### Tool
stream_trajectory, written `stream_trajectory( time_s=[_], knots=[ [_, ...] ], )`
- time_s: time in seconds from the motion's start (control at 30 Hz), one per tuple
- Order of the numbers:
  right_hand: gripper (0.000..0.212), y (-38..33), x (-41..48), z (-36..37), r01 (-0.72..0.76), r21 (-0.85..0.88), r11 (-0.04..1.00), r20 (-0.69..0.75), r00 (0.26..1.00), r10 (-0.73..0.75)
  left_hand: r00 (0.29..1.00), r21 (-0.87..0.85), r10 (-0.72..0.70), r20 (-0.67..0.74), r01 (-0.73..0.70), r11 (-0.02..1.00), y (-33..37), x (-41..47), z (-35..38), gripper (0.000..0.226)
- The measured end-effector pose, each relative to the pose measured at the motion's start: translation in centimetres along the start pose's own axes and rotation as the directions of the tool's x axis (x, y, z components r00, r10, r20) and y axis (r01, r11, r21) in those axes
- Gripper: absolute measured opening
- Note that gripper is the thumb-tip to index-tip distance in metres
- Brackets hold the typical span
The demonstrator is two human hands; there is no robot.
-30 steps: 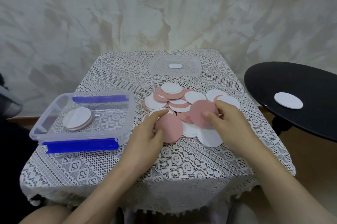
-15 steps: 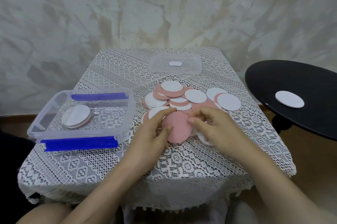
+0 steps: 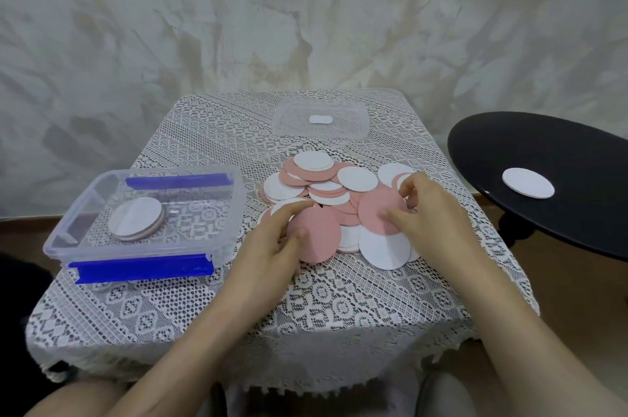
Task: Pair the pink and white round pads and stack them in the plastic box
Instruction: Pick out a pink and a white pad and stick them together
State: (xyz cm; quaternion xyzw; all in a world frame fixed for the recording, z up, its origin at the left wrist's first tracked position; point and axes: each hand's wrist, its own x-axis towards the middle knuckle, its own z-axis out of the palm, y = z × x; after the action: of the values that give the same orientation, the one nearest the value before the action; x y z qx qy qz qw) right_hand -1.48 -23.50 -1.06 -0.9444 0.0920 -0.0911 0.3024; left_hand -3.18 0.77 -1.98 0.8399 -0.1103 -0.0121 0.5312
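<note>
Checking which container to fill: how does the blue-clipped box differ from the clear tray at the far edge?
The box is deep with blue clips; the tray is shallow, without clips. The box holds stacked pads; the tray shows only a small white patch. Both are clear plastic.

A table (image 3: 339,308) under a white lace cloth (image 3: 204,301) carries a clear box (image 3: 136,255) at the left, a clear lid (image 3: 289,124) at the far edge, and a heap of pink and white pads (image 3: 356,178) in the middle. A black table (image 3: 543,144) beside it bears one white pad (image 3: 527,182).
</note>
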Motion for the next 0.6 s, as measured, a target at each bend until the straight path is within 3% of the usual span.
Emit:
stream_trajectory(
  time_s=[0.1,0.23,0.37,0.47,0.6],
  knots=[
    [0.018,0.2,-0.4,0.0,0.037,0.244,0.969,0.028,0.999,-0.045,1.0,0.005,-0.005,-0.009,0.005,1.0,-0.1,-0.1,-0.1,0.038],
    [0.012,-1.3,-2.1,-0.6,0.038,0.596,0.802,0.129,0.982,-0.142,1.0,-0.007,-0.007,-0.008,0.007,1.0,-0.2,-0.4,-0.2,0.037],
    [0.01,-2.6,-3.9,0.0,0.035,0.599,0.8,0.227,0.951,-0.212,1.0,-0.037,0.012,0.01,-0.011,0.999,-0.2,-0.8,-0.3,0.035],
    [0.016,-2.9,-4.7,1.5,0.053,0.538,0.841,0.231,0.951,-0.208,0.996,-0.061,0.06,0.058,-0.057,0.997,0.1,-1.2,-0.3,0.032],
    [0.023,-3.6,-5.4,2.4,0.082,0.564,0.822,0.214,0.947,-0.241,0.991,0.007,0.111,0.08,-0.112,0.994,-0.1,-1.5,-0.5,0.037]
  ],
)
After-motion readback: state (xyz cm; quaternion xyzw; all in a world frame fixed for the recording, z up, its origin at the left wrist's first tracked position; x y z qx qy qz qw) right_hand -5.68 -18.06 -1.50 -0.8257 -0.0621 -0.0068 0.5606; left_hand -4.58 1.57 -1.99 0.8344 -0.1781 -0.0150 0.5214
